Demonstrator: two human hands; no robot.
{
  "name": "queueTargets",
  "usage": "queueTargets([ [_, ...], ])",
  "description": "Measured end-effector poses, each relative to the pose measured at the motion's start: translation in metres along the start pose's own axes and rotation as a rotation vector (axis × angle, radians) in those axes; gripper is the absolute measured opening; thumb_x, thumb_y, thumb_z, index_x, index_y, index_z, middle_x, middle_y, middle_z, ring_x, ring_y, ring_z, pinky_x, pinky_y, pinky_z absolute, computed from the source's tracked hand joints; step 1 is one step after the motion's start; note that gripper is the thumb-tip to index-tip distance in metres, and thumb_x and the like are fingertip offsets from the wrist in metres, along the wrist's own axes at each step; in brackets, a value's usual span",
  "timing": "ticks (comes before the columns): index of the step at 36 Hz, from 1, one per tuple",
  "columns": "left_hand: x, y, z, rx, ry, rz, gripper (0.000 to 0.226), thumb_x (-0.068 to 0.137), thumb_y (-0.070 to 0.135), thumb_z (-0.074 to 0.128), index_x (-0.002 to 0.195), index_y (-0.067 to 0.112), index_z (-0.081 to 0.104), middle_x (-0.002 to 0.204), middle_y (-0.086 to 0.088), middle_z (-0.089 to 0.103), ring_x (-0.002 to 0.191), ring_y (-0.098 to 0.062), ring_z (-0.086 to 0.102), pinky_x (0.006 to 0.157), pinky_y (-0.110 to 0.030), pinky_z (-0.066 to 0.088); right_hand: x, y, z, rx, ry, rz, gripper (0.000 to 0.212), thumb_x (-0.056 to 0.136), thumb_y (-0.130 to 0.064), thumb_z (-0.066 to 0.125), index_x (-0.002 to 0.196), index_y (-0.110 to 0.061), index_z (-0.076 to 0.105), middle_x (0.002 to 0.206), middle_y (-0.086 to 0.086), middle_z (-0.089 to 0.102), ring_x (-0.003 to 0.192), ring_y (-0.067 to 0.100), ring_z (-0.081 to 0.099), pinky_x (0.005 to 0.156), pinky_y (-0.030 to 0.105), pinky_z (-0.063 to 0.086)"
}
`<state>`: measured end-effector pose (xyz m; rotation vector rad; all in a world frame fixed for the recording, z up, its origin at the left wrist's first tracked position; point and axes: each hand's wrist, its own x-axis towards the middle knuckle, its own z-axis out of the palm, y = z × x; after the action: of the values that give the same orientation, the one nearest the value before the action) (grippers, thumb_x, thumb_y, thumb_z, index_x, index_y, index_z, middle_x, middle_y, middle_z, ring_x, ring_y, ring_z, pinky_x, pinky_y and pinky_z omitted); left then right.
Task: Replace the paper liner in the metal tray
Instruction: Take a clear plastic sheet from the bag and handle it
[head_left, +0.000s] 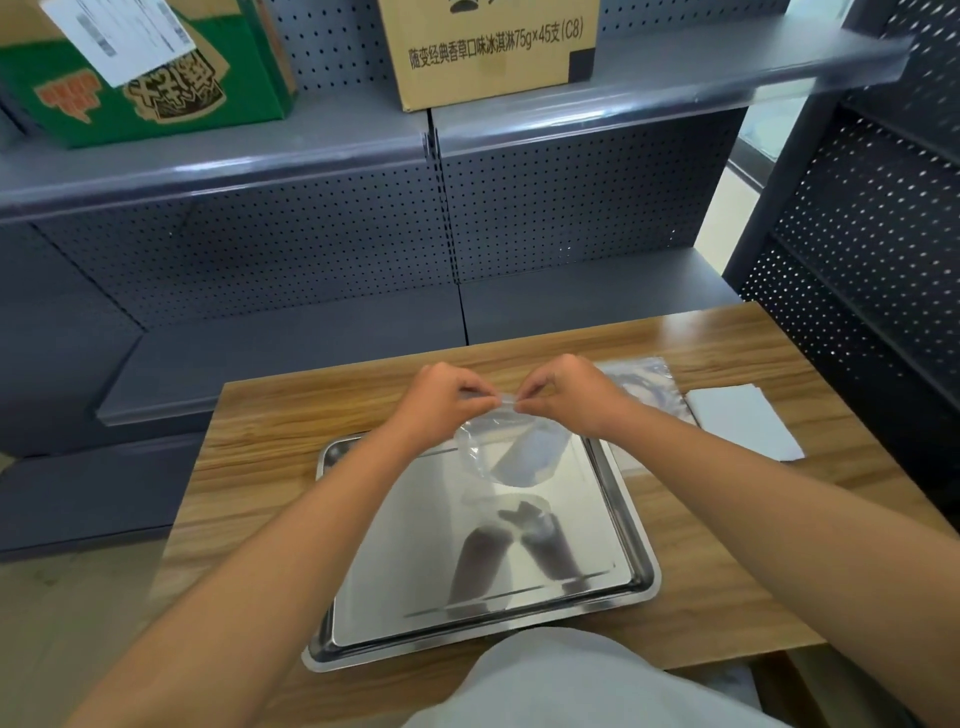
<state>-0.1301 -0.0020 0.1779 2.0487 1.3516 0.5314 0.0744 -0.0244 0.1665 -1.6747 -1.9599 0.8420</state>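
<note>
Fingertips of the left hand (441, 397) and right hand (563, 387) pinch the top edge of a clear bag (511, 447) holding a liner, hanging above the tray's (631, 519) far edge.

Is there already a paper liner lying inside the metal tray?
No, the metal tray shows only its bare shiny bottom, and the white paper sheets lie on the wooden table beside it.

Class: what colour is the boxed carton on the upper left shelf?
Green carton, with orange and dark printing; head view.
</note>
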Motion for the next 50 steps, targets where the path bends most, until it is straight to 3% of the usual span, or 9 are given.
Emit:
queueTargets([
  [6, 0.003, -0.002, 0.000, -0.029, 0.052, -0.002, 0.005, 0.085, 0.022, 0.075, 0.086, 0.019, 0.078, 0.084, 0.008, 0.073, 0.086, -0.010, 0.067, 0.085, -0.034, 0.054, -0.013, 0.023, -0.007, 0.081, 0.068, 0.092, 0.014, 0.081, -0.032, 0.079, 0.082, -0.019, 0.077, 0.081, 0.011, 0.073, 0.072, 0.030, 0.064, 0.064, 0.039, 0.051],
  [11, 0.002, -0.002, -0.002, -0.056, 0.038, -0.020, 0.004, 0.085, 0.024, 0.074, 0.085, 0.021, 0.077, 0.087, 0.009, 0.074, 0.088, -0.009, 0.067, 0.084, -0.038, 0.056, -0.020, 0.036, -0.006, 0.331, 0.179, 0.143, 0.007, 0.078, -0.024, 0.083, 0.072, -0.026, 0.080, 0.075, -0.003, 0.076, 0.073, 0.021, 0.068, 0.076, 0.043, 0.057],
  [17, 0.000, -0.003, 0.001, 0.019, -0.032, -0.037, 0.016, 0.084, 0.029, 0.074, 0.099, 0.023, 0.076, 0.105, 0.010, 0.073, 0.103, -0.010, 0.064, 0.097, -0.039, 0.050, -0.022, 0.032, -0.003, 0.335, 0.172, 0.158, 0.008, 0.075, -0.026, 0.085, 0.070, -0.029, 0.079, 0.077, 0.012, 0.075, 0.077, 0.038, 0.067, 0.074, 0.050, 0.055],
  [21, 0.001, 0.013, 0.011, 0.160, -0.083, 0.061, 0.033, 0.080, 0.038, 0.077, 0.107, 0.020, 0.075, 0.112, 0.003, 0.071, 0.106, -0.015, 0.062, 0.092, -0.038, 0.051, -0.024, 0.030, -0.003, 0.342, 0.128, 0.137, 0.013, 0.076, -0.020, 0.084, 0.066, -0.024, 0.078, 0.052, -0.012, 0.062, 0.052, 0.007, 0.049, 0.056, 0.029, 0.040],
  [25, 0.007, 0.024, 0.025, 0.149, -0.075, 0.124, 0.016, 0.081, 0.034, 0.077, 0.091, 0.022, 0.079, 0.095, 0.007, 0.076, 0.087, -0.007, 0.063, 0.084, -0.029, 0.049, -0.029, 0.029, -0.003, 0.370, 0.128, 0.094, 0.008, 0.076, -0.023, 0.084, 0.071, -0.018, 0.079, 0.061, 0.006, 0.064, 0.059, 0.017, 0.047, 0.057, 0.032, 0.038],
  [34, 0.018, 0.050, 0.056, 0.031, -0.155, 0.176, 0.008, 0.079, 0.028, 0.079, 0.082, 0.020, 0.081, 0.070, 0.019, 0.067, 0.068, 0.004, 0.060, 0.067, -0.019, 0.043, -0.059, 0.054, -0.023, 0.423, 0.250, 0.136, 0.007, 0.074, -0.007, 0.083, 0.074, -0.012, 0.079, 0.076, 0.011, 0.075, 0.069, 0.014, 0.062, 0.072, 0.041, 0.054],
  [40, 0.032, 0.085, 0.089, 0.032, -0.336, 0.314, 0.012, 0.084, 0.027, 0.075, 0.087, 0.017, 0.080, 0.073, 0.014, 0.072, 0.065, 0.011, 0.057, 0.059, -0.006, 0.035, -0.093, 0.077, -0.048, 0.370, 0.276, 0.238, 0.012, 0.073, -0.013, 0.085, 0.067, -0.020, 0.078, 0.060, -0.011, 0.070, 0.060, 0.002, 0.057, 0.064, 0.024, 0.045],
  [46, 0.043, 0.126, 0.134, 0.038, -0.427, 0.437, 0.012, 0.087, 0.024, 0.071, 0.087, 0.016, 0.080, 0.085, 0.007, 0.075, 0.079, -0.006, 0.064, 0.077, -0.031, 0.049, -0.139, 0.104, -0.075, 0.318, 0.339, 0.349, 0.005, 0.075, -0.013, 0.084, 0.074, -0.014, 0.079, 0.075, 0.002, 0.075, 0.067, 0.006, 0.062, 0.068, 0.033, 0.052],
  [50, 0.042, 0.165, 0.161, 0.078, -0.456, 0.582, 0.020, 0.090, 0.032, 0.067, 0.086, 0.017, 0.079, 0.085, 0.005, 0.076, 0.079, -0.011, 0.064, 0.075, -0.030, 0.048, -0.186, 0.111, -0.098, 0.356, 0.428, 0.418, 0.006, 0.081, -0.010, 0.079, 0.086, -0.006, 0.078, 0.082, 0.005, 0.074, 0.072, 0.005, 0.062, 0.068, 0.020, 0.050],
])
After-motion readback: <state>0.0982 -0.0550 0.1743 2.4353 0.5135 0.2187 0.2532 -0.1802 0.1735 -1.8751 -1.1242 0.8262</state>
